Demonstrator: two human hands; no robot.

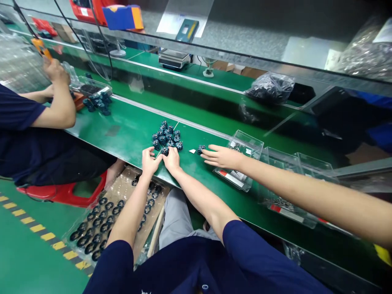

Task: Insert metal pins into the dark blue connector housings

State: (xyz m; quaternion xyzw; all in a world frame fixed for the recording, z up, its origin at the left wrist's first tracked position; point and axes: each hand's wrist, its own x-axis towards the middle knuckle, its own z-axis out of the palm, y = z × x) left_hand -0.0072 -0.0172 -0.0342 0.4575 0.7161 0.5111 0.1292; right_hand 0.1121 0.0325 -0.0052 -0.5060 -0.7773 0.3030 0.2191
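Observation:
At the near edge of the green bench, my right hand (172, 159) has thumb and fingers closed on a small dark blue-black round part (165, 151). Beside it, the fingers of my left hand (149, 162) are curled, the thumb reaching toward the same part. A thin pale strip (158, 154) shows by the left fingertips; whether they pinch it is unclear. Just beyond both hands stands a cluster of several similar dark parts (167, 134). Another such part (201, 149) sits to the right, close to the fingertips of a co-worker's hand (219, 157).
Clear plastic bins (237, 179) line the bench on the right. A white scrap (192, 151) lies on the bench. At left a co-worker grips an orange tool (41, 47) near more dark parts (98, 102). Black rings lie on cardboard (122, 183) below. A metal shelf (229, 55) spans overhead.

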